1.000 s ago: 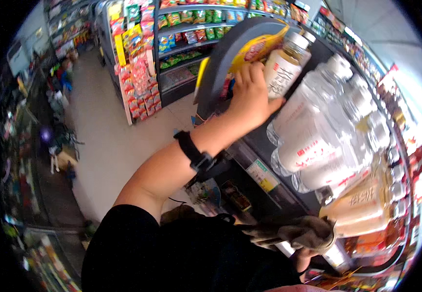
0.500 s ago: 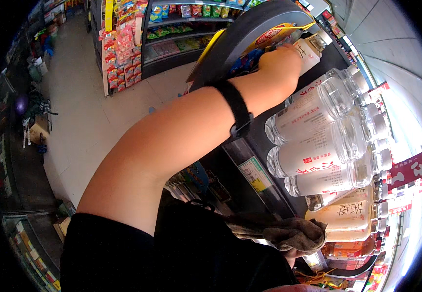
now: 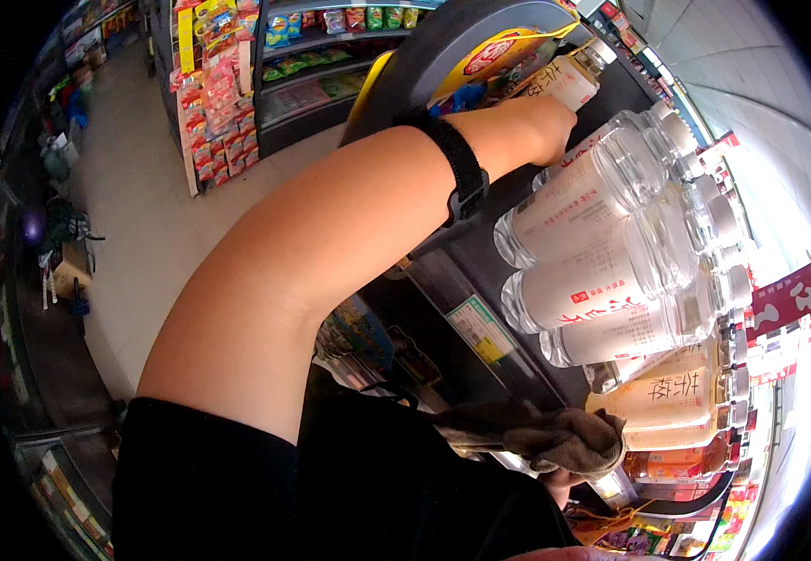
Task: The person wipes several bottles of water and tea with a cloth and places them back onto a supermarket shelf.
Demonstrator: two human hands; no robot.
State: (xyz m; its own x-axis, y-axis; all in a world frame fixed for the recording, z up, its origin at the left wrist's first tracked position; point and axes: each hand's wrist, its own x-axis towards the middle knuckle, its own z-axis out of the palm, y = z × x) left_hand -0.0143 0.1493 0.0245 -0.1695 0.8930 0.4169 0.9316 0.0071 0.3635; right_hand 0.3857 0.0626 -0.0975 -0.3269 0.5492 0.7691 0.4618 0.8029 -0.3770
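Note:
My left arm reaches across to the far end of a dark shelf, a black band round the wrist. My left hand (image 3: pixel 545 126) is beside a bottle of pale drink with a light label (image 3: pixel 564 82). Its fingers are hidden, so whether they grip is unclear. Several clear bottles with white labels and red print (image 3: pixel 592 271) stand just to the right of that hand. Low in the view, a bunched brown cloth (image 3: pixel 569 441) covers most of my right hand (image 3: pixel 559 484), which is closed on it at the shelf's near end.
Yellowish bottles (image 3: pixel 658 402) and orange ones (image 3: pixel 676 463) stand nearer on the same shelf. A price tag (image 3: pixel 480 329) is on its front edge. A curved dark end panel (image 3: pixel 424 70) with a yellow-edged sign rises at the far end. Snack racks (image 3: pixel 218 103) stand across the tiled aisle (image 3: pixel 134 243).
My left hand has drawn back a little along the bottle of pale drink, so more of its label shows. The whole view has shifted slightly. My right hand stays at the cloth.

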